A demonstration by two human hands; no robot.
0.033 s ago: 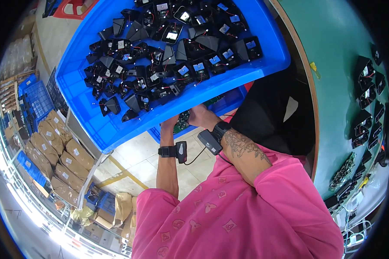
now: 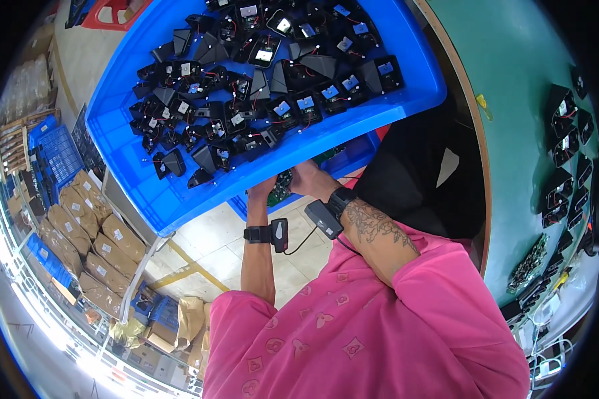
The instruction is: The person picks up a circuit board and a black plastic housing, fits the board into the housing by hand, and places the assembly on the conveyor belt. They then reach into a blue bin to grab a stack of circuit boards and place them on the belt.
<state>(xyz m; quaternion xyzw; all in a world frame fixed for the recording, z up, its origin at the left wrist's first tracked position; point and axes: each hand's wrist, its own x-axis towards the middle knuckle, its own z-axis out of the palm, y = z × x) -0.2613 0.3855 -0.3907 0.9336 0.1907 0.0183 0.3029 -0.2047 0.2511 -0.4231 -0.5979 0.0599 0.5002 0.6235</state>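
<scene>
Both of my hands reach beneath the near edge of a large blue bin (image 2: pixel 226 189), into a lower blue bin (image 2: pixel 359 159) that holds green circuit boards (image 2: pixel 281 189). My left hand (image 2: pixel 262 186) is at the left of the boards, its fingers hidden by the upper bin's rim. On their right side is my right hand (image 2: pixel 306 178), its back showing and its fingertips out of sight. Whether either hand grips a board cannot be made out. Black plastic housings (image 2: pixel 306 110) with red wires and small boards inside fill much of the upper bin.
To the right stands a green-topped table (image 2: pixel 512 166) with a row of black housings (image 2: pixel 558 189) and a heap of small boards (image 2: pixel 528 265). Brown sacks (image 2: pixel 90 229) lie at the left, near a blue crate (image 2: pixel 60 156). A cable (image 2: pixel 301 243) links my two wrist devices.
</scene>
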